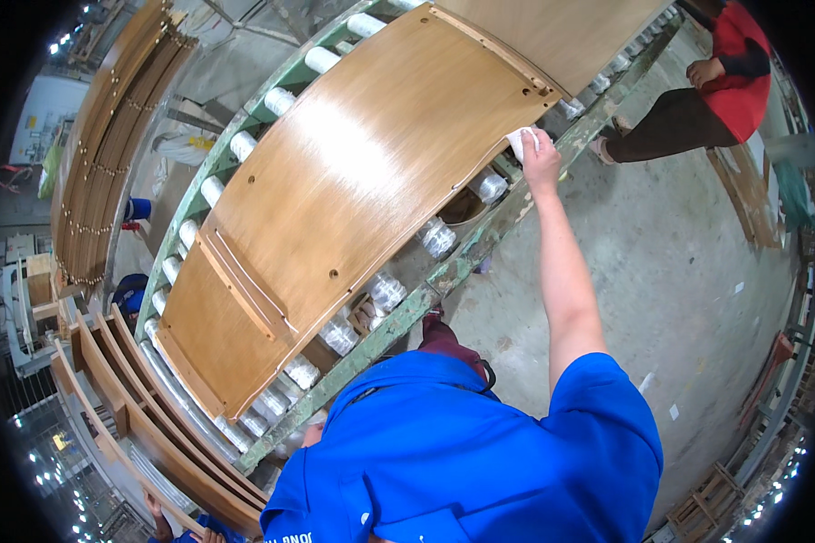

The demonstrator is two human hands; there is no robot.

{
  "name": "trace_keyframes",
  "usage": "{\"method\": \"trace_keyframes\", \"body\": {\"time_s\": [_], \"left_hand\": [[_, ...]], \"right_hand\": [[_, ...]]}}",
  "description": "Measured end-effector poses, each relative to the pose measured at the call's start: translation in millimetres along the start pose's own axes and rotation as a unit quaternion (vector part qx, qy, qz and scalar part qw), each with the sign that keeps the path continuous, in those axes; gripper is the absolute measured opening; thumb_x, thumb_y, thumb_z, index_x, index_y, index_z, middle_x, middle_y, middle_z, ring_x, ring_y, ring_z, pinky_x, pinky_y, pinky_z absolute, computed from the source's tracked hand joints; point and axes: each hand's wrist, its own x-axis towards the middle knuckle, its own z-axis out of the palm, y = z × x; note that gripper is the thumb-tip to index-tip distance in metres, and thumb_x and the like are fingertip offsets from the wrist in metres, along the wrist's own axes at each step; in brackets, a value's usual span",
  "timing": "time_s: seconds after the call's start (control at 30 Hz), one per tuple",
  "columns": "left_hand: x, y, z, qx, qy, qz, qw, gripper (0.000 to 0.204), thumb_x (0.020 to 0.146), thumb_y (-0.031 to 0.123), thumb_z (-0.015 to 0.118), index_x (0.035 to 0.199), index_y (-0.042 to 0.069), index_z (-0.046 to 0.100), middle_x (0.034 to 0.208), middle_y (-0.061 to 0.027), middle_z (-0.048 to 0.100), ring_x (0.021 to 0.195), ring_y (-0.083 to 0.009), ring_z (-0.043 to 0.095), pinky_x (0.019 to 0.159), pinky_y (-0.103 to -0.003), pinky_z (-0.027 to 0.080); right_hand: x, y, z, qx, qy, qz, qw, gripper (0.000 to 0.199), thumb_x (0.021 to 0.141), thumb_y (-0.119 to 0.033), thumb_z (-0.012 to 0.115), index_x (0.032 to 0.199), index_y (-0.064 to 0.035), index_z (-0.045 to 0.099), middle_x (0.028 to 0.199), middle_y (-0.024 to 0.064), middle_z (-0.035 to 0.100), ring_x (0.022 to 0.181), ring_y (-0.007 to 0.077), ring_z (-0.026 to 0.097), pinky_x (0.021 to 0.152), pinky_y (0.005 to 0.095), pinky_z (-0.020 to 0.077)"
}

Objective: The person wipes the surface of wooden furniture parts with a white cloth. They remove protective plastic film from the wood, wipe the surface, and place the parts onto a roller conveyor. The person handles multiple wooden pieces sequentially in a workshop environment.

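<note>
A large brown wooden panel (371, 195) with a glossy sheen lies flat across the rollers. It has several dark holes and a raised wooden strip (237, 285) near its left end. My right hand (541, 163) is stretched far forward, closed on a white cloth (520, 143). The cloth is at the panel's right edge, close to the far corner. Of my left arm only a small patch of skin (312, 434) shows beside my blue shirt, low by the conveyor's near rail; the fingers of my left hand are hidden.
A green-framed conveyor (403, 317) carries rollers wrapped in clear film (387, 291). Another wooden panel (561, 41) lies beyond. Curved wooden parts (145, 425) stand at lower left, stacked panels (109, 154) farther off. A person in red (738, 72) stands at upper right; another person's hand (210, 536) shows at lower left.
</note>
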Motion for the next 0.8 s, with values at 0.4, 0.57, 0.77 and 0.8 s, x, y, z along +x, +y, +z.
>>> {"method": "trace_keyframes", "body": {"time_s": [0.4, 0.57, 0.77, 0.8], "left_hand": [[-3, 32, -13, 0.003, 0.002, -0.016, 1.0, 0.041, 0.084, 0.038, 0.053, 0.097, 0.001, 0.064, 0.09, -0.0174, 0.066, 0.089, -0.0291, 0.063, 0.075, -0.037, 0.048], [-4, 43, -17, 0.009, 0.0, -0.023, 1.0, 0.04, 0.084, 0.037, 0.053, 0.097, 0.001, 0.064, 0.091, -0.017, 0.066, 0.089, -0.0286, 0.063, 0.075, -0.037, 0.048], [5, 62, -28, 0.022, -0.007, -0.018, 1.0, 0.039, 0.084, 0.037, 0.053, 0.097, 0.002, 0.064, 0.091, -0.0164, 0.066, 0.088, -0.028, 0.063, 0.074, -0.037, 0.048], [11, 70, -31, 0.027, -0.008, -0.012, 1.0, 0.039, 0.084, 0.037, 0.053, 0.098, 0.002, 0.064, 0.091, -0.0163, 0.066, 0.088, -0.0279, 0.063, 0.074, -0.037, 0.048]], "right_hand": [[74, 46, -15, -0.052, 0.116, 0.033, 0.991, 0.031, 0.089, -0.037, 0.051, 0.098, -0.0093, 0.063, 0.084, 0.0193, 0.064, 0.08, 0.0385, 0.062, 0.068, 0.0445, 0.0477], [78, 51, -15, -0.081, 0.084, 0.089, 0.989, 0.031, 0.088, -0.038, 0.053, 0.1, -0.0111, 0.063, 0.084, 0.0194, 0.065, 0.081, 0.0387, 0.062, 0.07, 0.045, 0.0478], [89, 58, -16, -0.052, 0.111, 0.087, 0.989, 0.031, 0.087, -0.036, 0.053, 0.097, -0.0082, 0.064, 0.084, 0.0196, 0.065, 0.081, 0.0379, 0.062, 0.071, 0.0442, 0.0481], [93, 61, -20, -0.052, 0.123, 0.087, 0.987, 0.032, 0.087, -0.036, 0.053, 0.097, -0.0074, 0.064, 0.084, 0.0196, 0.064, 0.081, 0.0377, 0.062, 0.071, 0.044, 0.0481]]}}
